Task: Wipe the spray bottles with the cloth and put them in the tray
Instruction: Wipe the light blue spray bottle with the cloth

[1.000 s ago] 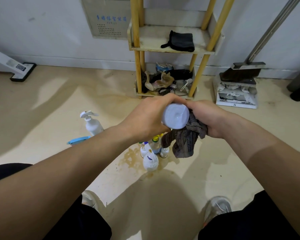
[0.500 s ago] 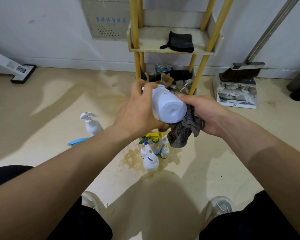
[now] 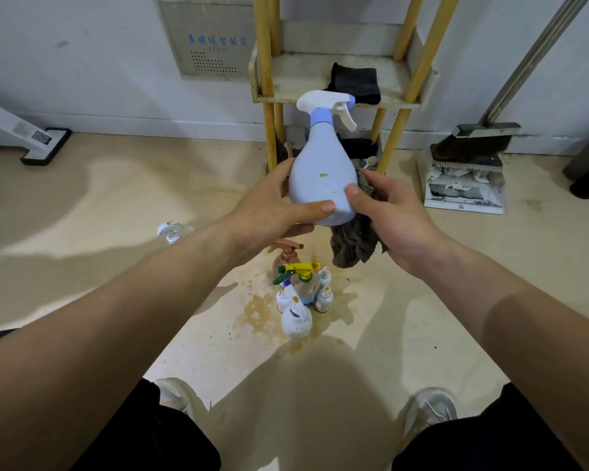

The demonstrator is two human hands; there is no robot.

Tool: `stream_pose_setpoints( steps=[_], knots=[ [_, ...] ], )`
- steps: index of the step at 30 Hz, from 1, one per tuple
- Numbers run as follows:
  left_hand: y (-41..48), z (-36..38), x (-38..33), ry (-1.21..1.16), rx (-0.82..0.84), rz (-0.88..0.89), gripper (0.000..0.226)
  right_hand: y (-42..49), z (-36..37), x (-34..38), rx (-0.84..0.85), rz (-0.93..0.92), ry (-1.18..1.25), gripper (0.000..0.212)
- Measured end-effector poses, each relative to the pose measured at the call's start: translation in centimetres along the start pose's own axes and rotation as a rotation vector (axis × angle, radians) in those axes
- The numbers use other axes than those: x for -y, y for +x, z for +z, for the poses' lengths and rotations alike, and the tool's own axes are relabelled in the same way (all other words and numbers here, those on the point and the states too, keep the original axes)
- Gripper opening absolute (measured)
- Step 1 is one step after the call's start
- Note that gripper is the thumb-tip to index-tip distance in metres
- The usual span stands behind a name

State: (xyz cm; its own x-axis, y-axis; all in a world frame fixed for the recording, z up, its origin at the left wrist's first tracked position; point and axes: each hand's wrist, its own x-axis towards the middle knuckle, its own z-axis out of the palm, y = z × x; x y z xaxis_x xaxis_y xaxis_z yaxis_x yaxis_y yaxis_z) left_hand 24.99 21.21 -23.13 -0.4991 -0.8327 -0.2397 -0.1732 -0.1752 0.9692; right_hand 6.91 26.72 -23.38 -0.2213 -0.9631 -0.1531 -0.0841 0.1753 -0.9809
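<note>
the left hand (image 3: 272, 205) is gripping the pale blue spray bottle (image 3: 320, 171) low on its body, with the thumb lying across the near face and the fingers curling round the left side. the bottle is being held upright in the air at the middle of the view, above the floor (image 3: 116, 198), with its white trigger head pointing right. the right hand (image 3: 398, 215) is holding the grey cloth (image 3: 354, 243) bunched against the bottle's lower right side. its thumb is pressing on the bottle's near face, while its fingers are hidden behind the cloth, so they are probably curling round it. the loose end of the cloth is hanging below the bottle's base.

under the hands, a cluster of small bottles (image 3: 298, 294) is standing on a brown stain (image 3: 255, 311) on the floor, with a brown trigger bottle (image 3: 288, 253) at its far edge. a white pump bottle (image 3: 172, 231) is showing well to the left, partly behind the left forearm. at the far wall a yellow-legged rack (image 3: 300, 79) is carrying a dark folded cloth (image 3: 354, 81), and a dustpan (image 3: 466, 195) is sitting to its right.
</note>
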Motion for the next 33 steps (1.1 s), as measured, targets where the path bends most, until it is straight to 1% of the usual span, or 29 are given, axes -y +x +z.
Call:
stream_pose_setpoints(
  steps=[4,6,8,10,13,15,17,21,24,26,30,33],
  knots=[
    [0.2,0.1,0.3,-0.119,0.012,-0.056,0.096,-0.2,0.3,0.0,-0.02,-0.021,-0.041,0.035],
    [0.2,0.2,0.3,-0.16,0.007,-0.073,0.096,-0.2,0.6,0.3,-0.069,-0.007,0.041,0.034],
    [0.1,0.2,0.1,-0.173,0.004,-0.078,0.094,0.0,0.3,0.3,-0.139,-0.028,0.046,0.041],
    [0.1,0.3,-0.1,-0.17,0.007,-0.081,0.087,-0.2,0.2,0.6,-0.151,-0.104,-0.081,0.046],
    [0.0,0.5,-0.1,-0.141,-0.003,-0.071,0.073,-0.6,0.4,1.1,-0.113,-0.253,-0.388,0.053],
    [0.0,0.5,-0.1,-0.115,-0.021,-0.045,0.07,-0.7,0.4,0.9,-0.08,-0.383,-0.59,0.053],
    [-0.1,0.4,-0.2,-0.092,-0.033,-0.012,0.07,-0.8,0.5,0.9,-0.037,-0.454,-0.694,0.052],
    [-0.3,-0.2,-0.8,-0.095,-0.04,0.043,0.061,-0.9,0.5,0.4,0.05,-0.608,-0.761,0.051],
    [-0.6,-0.5,-1.2,-0.103,-0.036,0.057,0.075,-1.0,0.4,0.3,0.106,-0.689,-0.724,0.047],
    [-0.7,-0.7,-1.4,-0.135,-0.035,0.059,0.079,-1.1,0.3,0.5,0.12,-0.714,-0.703,0.045],
    [-1.0,-0.8,-1.4,-0.215,0.002,0.039,0.067,-1.2,-0.1,1.1,0.119,-0.776,-0.705,0.042],
    [-1.2,-0.6,-1.3,-0.257,0.033,0.014,0.064,-1.3,-0.4,1.3,0.105,-0.807,-0.707,0.042]
  ],
)
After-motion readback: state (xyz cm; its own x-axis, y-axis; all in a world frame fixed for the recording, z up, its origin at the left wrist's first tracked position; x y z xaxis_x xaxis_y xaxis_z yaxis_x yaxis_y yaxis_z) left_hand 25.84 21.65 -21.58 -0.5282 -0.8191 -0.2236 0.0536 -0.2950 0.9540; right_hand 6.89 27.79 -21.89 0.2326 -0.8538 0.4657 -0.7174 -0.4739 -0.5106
